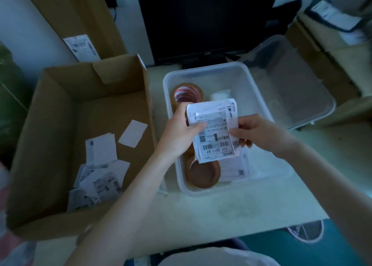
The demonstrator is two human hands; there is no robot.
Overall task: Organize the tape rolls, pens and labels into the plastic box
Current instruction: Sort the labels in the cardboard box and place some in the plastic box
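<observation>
Table edge nearest, pale top (231, 211). Both forearms reached out over it toward the plastic box (267, 108).

Left hand (181, 133) gripped the left edge of a stack of labels (215, 131), thumb across the front. Right hand (261, 133) pinched the right edge, fingers curled behind. The stack hung above the middle of the box, slightly fanned, sheets not flush.

In the box below: a brown tape roll (203, 173) at the near left, a red-striped tape roll (187, 93) at the far left, a few labels (235, 167) flat on the right side. No pens could be made out.

Left of it, the cardboard box (50, 125) had a loose heap of labels (98, 177) and one blank slip (133, 133) on its floor.

Farther right, the clear lid (298, 80) leaned by the box; a dark monitor (201, 20) stood behind.

Judgement: square the stack first, tapping edges even, then lay it flat on the right-hand labels, clear of the rolls. Dropped fanned, the sheets would likely slide under the tape. The heap remained to collect.
</observation>
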